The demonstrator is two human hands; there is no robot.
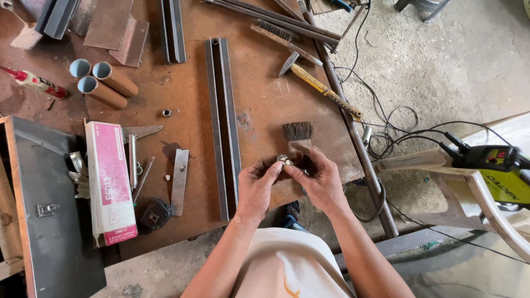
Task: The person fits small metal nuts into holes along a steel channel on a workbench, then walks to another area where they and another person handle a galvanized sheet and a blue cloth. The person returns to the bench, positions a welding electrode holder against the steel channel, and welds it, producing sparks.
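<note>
Rust-brown steel plate forms the flat workbench top (259,110); everything else sits on or over it.

Long pair of grey steel channel bars (223,121) lies on the plate, long axis running away from the person, just left of the hands.

Pink and white rectangular carton (109,182) lies farther left, parallel to the bars. Three short cardboard-coloured tubes (105,83) lie at the far left, open ends toward the camera.

Yellow-handled chipping hammer (320,88) lies diagonally on the far right part of the plate, well apart from the hands.

Left hand (255,187) and right hand (317,179) meet over the near edge of the plate. Fingers of both are curled inward, thumb and forefinger tips nearly closed on the same piece.

Dark-bristled flat paintbrush (298,132) lies just beyond the hands, bristles pointing away; its handle end runs under the right-hand fingers.

Small round silvery metal part (284,160) sits pinched between the two sets of fingertips, at the gap where the hands meet. It lies equally near both; too small to tell its long axis or exact shape.
</note>
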